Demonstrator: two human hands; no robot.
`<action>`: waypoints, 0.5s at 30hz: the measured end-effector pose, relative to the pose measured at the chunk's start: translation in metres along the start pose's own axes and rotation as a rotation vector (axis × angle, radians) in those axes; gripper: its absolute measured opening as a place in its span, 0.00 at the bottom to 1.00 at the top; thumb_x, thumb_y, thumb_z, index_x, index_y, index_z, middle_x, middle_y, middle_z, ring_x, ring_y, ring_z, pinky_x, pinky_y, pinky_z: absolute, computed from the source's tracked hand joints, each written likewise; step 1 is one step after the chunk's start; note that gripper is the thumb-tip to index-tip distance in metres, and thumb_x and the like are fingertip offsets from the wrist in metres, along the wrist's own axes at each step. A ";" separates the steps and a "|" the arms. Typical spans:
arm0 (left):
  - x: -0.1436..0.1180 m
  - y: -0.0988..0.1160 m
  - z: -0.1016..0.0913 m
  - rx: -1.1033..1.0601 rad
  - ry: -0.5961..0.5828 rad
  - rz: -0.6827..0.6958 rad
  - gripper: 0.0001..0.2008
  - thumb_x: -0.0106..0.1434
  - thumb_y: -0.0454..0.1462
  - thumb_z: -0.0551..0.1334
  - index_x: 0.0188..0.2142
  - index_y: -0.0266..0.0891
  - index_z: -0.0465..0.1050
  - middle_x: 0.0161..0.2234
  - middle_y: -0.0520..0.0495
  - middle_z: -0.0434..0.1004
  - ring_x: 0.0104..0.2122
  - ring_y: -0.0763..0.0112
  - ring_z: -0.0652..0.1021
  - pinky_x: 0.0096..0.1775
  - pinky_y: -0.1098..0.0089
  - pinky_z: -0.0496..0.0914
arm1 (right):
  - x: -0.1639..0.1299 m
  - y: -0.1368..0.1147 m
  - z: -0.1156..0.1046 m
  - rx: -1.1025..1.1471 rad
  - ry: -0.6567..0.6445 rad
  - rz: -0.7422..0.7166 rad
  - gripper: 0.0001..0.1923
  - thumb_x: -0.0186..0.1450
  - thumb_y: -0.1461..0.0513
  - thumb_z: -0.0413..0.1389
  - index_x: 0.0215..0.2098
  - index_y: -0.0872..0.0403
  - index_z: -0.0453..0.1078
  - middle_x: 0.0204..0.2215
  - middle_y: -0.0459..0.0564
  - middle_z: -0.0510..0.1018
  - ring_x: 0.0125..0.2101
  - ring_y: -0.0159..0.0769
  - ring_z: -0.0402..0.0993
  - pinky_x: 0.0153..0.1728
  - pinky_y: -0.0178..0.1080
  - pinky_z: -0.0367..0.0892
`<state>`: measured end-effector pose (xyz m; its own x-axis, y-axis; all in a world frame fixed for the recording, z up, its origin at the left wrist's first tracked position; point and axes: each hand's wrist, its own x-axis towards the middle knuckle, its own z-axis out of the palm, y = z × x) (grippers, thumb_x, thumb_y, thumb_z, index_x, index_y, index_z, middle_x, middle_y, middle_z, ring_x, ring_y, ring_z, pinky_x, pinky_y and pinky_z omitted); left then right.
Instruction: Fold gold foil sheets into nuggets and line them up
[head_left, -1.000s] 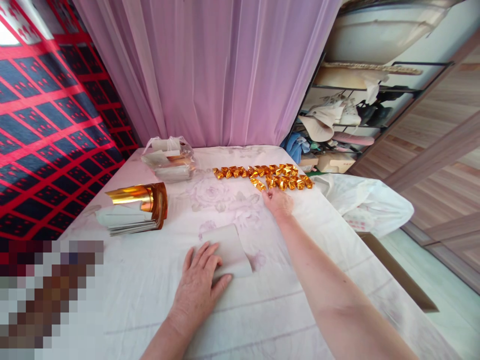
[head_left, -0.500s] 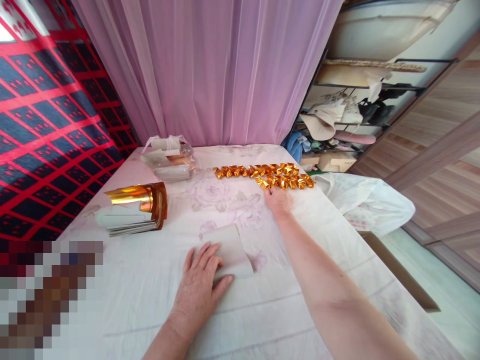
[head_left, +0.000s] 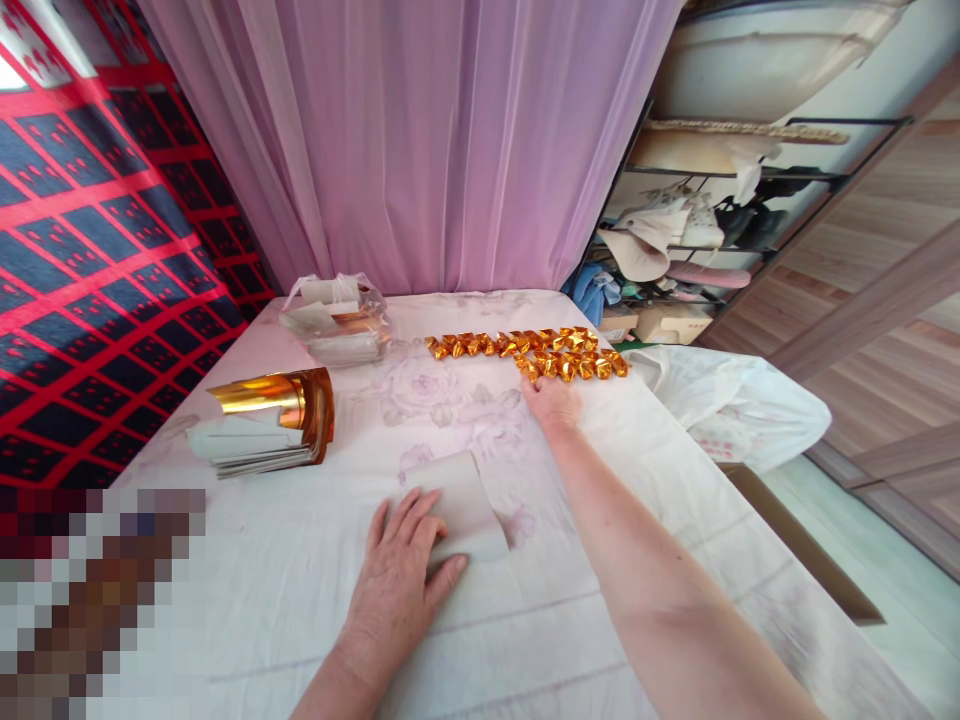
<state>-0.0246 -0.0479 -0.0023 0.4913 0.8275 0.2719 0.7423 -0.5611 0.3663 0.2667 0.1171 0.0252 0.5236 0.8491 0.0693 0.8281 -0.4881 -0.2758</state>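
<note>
Two bare hands work over a pale, faintly flowered cloth-covered table [head_left: 315,600]. The left hand [head_left: 397,575] lies flat with fingers spread, pressing down one end of a curled, dull grey-beige paper sheet [head_left: 469,500], which arches up just beyond its fingertips. The right hand [head_left: 553,400] reaches far forward, palm down; its fingertips touch the near end of a double row of small folded pieces of shiny gold foil paper [head_left: 536,352]. Whether it pinches one piece or merely rests against it cannot be told, since the fingertips are hidden.

Ahead and to the left of the left hand sits a stack of grey sheets with a gold foil top sheet curling upward [head_left: 266,420], and farther off a clear plastic bag of more paper [head_left: 337,318]. To the right of the right hand a white plastic bag [head_left: 739,405] hangs beside the table edge.

Risks, judged from this layout: the light folded pieces could scatter if the right hand nudges sideways, and those at the far right end lie near the edge, where they could fall. The curled sheet could spring back or slide if the left hand lifts.

No brand, label or readable writing is visible anywhere.
</note>
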 end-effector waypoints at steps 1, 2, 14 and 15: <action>0.000 0.000 0.000 0.000 0.000 0.001 0.08 0.64 0.43 0.61 0.39 0.43 0.68 0.58 0.42 0.71 0.61 0.51 0.68 0.60 0.41 0.57 | -0.002 0.001 0.000 0.009 -0.002 -0.008 0.24 0.68 0.47 0.47 0.36 0.51 0.80 0.36 0.56 0.82 0.38 0.43 0.77 0.36 0.38 0.64; 0.000 -0.001 0.000 0.000 0.001 0.002 0.08 0.64 0.43 0.61 0.39 0.43 0.68 0.58 0.42 0.71 0.61 0.50 0.68 0.60 0.41 0.57 | -0.005 0.002 0.001 0.020 -0.003 -0.015 0.23 0.67 0.48 0.48 0.35 0.51 0.80 0.35 0.56 0.82 0.37 0.43 0.76 0.35 0.38 0.64; 0.002 -0.003 0.001 0.005 0.000 0.003 0.08 0.64 0.44 0.61 0.38 0.44 0.68 0.58 0.41 0.72 0.60 0.49 0.68 0.58 0.40 0.59 | -0.049 0.022 0.008 0.349 0.042 -0.170 0.21 0.63 0.51 0.50 0.17 0.52 0.66 0.17 0.45 0.70 0.23 0.32 0.61 0.26 0.35 0.52; 0.002 -0.003 0.001 0.002 -0.001 0.001 0.08 0.64 0.44 0.61 0.38 0.44 0.68 0.58 0.42 0.72 0.60 0.49 0.68 0.58 0.39 0.59 | -0.054 0.024 0.009 0.390 0.040 -0.189 0.21 0.63 0.50 0.50 0.16 0.52 0.64 0.15 0.44 0.67 0.22 0.31 0.59 0.25 0.35 0.52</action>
<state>-0.0250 -0.0443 -0.0034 0.4923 0.8271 0.2711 0.7430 -0.5616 0.3642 0.2570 0.0615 0.0064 0.3839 0.9040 0.1882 0.7762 -0.2055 -0.5961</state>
